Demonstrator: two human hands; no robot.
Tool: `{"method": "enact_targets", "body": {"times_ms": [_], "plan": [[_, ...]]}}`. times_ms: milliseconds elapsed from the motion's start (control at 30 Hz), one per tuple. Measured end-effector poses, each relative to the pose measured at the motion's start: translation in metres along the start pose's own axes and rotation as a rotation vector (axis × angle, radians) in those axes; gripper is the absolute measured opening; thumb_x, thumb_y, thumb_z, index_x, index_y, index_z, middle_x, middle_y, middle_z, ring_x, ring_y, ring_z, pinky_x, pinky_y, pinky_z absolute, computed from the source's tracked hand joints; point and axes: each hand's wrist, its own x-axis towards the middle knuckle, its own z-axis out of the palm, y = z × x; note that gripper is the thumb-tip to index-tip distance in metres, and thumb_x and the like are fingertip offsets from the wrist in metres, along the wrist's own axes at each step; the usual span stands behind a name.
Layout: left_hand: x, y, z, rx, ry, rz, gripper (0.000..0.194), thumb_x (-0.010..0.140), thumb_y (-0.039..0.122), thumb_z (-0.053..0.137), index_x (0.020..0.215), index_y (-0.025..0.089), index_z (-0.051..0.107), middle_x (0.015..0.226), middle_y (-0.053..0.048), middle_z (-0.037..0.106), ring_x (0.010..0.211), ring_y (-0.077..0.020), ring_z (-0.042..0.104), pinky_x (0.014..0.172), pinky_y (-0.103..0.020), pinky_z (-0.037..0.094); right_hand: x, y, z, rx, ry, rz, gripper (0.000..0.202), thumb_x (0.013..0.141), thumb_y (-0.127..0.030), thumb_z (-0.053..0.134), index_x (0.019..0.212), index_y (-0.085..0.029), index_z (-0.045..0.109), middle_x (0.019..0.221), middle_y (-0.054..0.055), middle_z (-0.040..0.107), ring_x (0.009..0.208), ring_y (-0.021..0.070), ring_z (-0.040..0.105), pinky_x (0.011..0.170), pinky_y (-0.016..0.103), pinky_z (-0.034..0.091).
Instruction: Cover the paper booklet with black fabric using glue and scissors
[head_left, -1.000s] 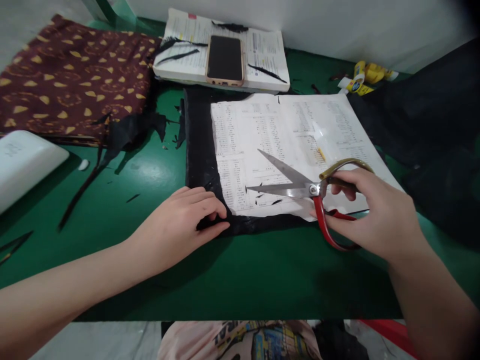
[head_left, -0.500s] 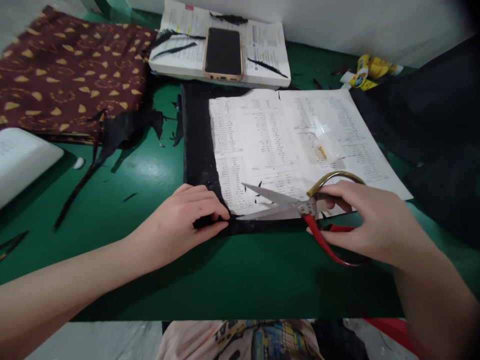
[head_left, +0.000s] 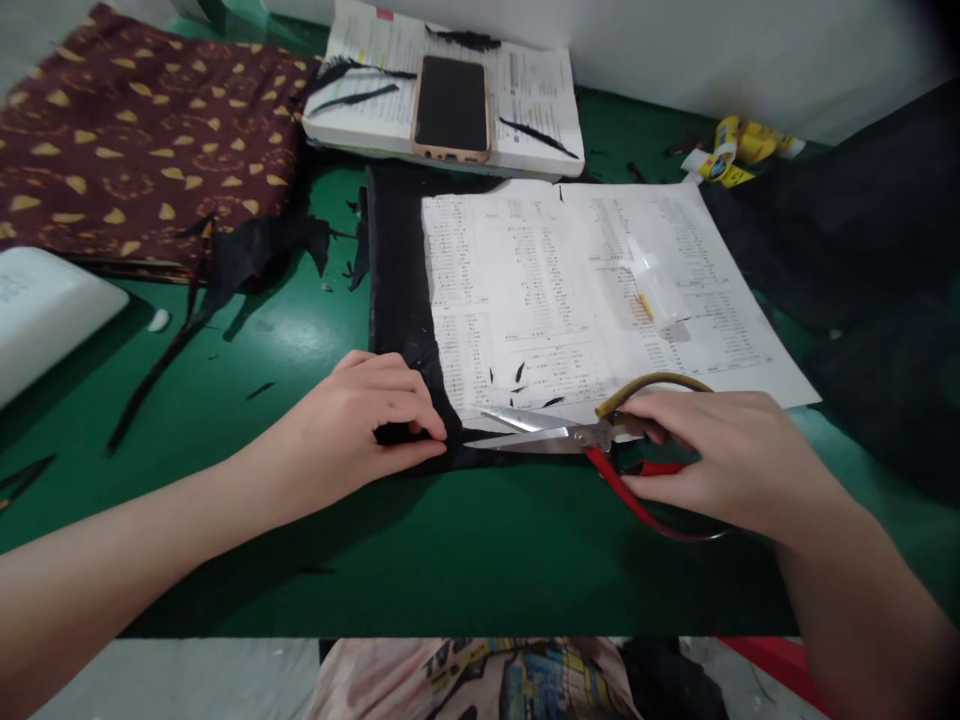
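Note:
My right hand grips a pair of scissors with one red and one olive handle; the blades point left and stand slightly apart. They lie along the front edge of a black sheet of fabric. My left hand pinches that fabric near its front left corner, just left of the blade tips. White printed paper covers most of the black sheet. On the paper sit a clear tube-like piece and several small black scraps.
A phone rests on a thick book at the back. Patterned maroon cloth and a white object are at left. Yellow tubes and dark fabric are at right. Black scraps lie on the green table.
The scissors have moved a little left and down, and their blades have come closer together. My left hand has shifted slightly left. A fresh black scrap shows on the paper near the blades.

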Motion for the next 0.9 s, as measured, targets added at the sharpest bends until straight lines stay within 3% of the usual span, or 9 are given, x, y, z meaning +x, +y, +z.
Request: {"method": "enact_targets", "body": {"times_ms": [233,667,900], "plan": [[0.0039,-0.0005,-0.0048,0.027,-0.047,0.058,0.012,0.088,0.015,0.061,0.082,0.023,0.067,0.080,0.003,0.066,0.079,-0.0136,0.055,0.079,-0.032,0.034,0.0005,-0.0024,0.0026,-0.060,-0.003,-0.037,0.030,0.077,-0.045,0.064,0.096,-0.020,0.063,0.078,0.002,0.072,0.067,0.0209,0.067,0.051,0.029,0.039],[0.0035,-0.0028,-0.0061,0.054,-0.061,0.136,0.014,0.089,0.015,0.059,0.081,0.022,0.067,0.073,0.005,0.063,0.071,-0.0113,0.052,0.082,-0.033,0.034,0.0029,-0.0052,0.0019,-0.143,0.031,-0.153,0.025,0.085,-0.041,0.059,0.093,-0.017,0.060,0.079,0.007,0.069,0.064,0.0217,0.064,0.047,0.031,0.037],[0.0032,-0.0042,-0.0077,0.093,-0.079,0.099,0.012,0.089,0.021,0.062,0.078,0.023,0.066,0.069,0.006,0.060,0.068,-0.0107,0.050,0.083,-0.032,0.034,0.0034,-0.0040,0.0030,-0.214,0.103,-0.209,0.035,0.086,-0.036,0.062,0.111,-0.012,0.057,0.099,0.014,0.068,0.090,0.0278,0.066,0.069,0.037,0.051]]}}
